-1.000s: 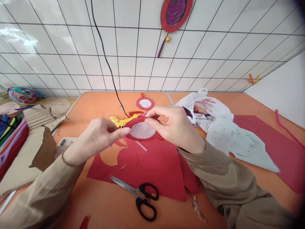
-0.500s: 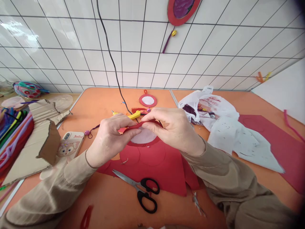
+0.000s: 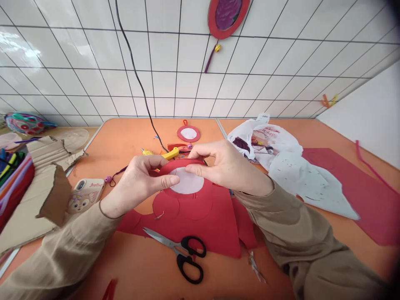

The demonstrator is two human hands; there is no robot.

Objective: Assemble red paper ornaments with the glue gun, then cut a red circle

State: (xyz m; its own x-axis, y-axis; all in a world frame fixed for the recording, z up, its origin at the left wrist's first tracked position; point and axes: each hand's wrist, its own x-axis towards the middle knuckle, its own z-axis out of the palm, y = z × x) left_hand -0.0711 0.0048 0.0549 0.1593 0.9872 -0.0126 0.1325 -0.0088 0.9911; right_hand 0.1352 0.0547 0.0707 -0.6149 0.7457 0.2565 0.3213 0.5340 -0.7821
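Between my two hands is a red paper ring with a white round centre [image 3: 187, 183], tilted above the table. My left hand [image 3: 142, 179] pinches its left edge, the thumb lying over the white centre and the fingers behind. At the upper right edge, my right hand [image 3: 218, 166] grips it with the thumb in front and the other fingers at the back. Below the ring lie red paper sheets [image 3: 200, 225] with drawn circle outlines. Black-handled scissors [image 3: 181, 250] rest in front of them, blades apart. Just behind my hands is a yellow glue gun [image 3: 170, 154], partly hidden.
A smaller red-rimmed disc [image 3: 188, 133] lies at the back. To the left are cardboard pieces [image 3: 34, 200], a phone [image 3: 87, 196] and fuzzy pipe cleaners [image 3: 15, 183]. A white plastic bag [image 3: 278, 141] sits at right, by more red paper [image 3: 331, 175]. A tasselled ornament [image 3: 228, 16] hangs on the tiled wall.
The ring has tipped so that more of its white face shows. My left thumb has moved from the rim onto the white centre. The view has shifted slightly to the right.
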